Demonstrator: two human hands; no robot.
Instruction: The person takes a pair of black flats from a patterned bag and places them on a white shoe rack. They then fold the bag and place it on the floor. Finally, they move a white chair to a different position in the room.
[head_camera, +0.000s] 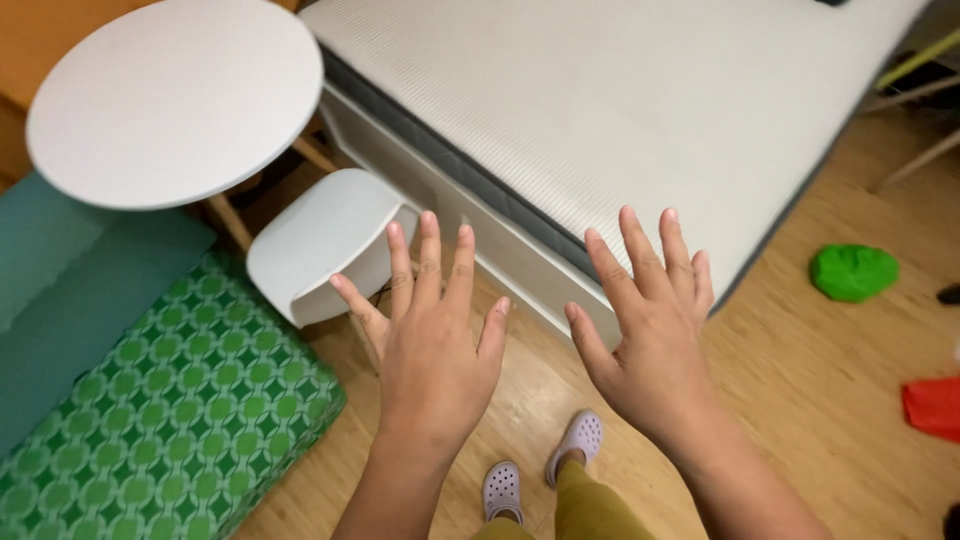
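Far left: green patterned cushion (170, 420) lying on the floor, a plain teal cushion (70, 290) just beside it on its upper side. Above them a round white bench (175, 100) on wooden legs, top bare. Tucked partly under it, a white moulded chair (320, 240), seat facing me.

My left hand (432, 345) hangs over the wooden floor (800, 380), palm down, back toward the camera. Its fingers (430, 260) are spread wide, holding nothing, touching nothing. The fingertips overlap the chair's edge and the bed's white frame (480, 240) in view; can't tell real height above them.

Below, between my forearms, my feet in pale lilac clogs (575, 440), olive trouser legs above them.

My right hand (650, 340) sits beside the left, apart from it, also palm down. Its fingers (640, 250) are splayed, gripping nothing. The tips overlap the near corner of the mattress (620, 100), a white ribbed mattress with a dark grey side band, lying on the frame. Whether they touch it I can't tell; looks like a hover.

Right of the bed: a bright green lump (853, 270) on the floor, soft-looking, well apart from my hands. Further right, at the picture's edge, a red item (935, 405), cut off. Top right, thin wooden legs (915, 100) of some furniture.
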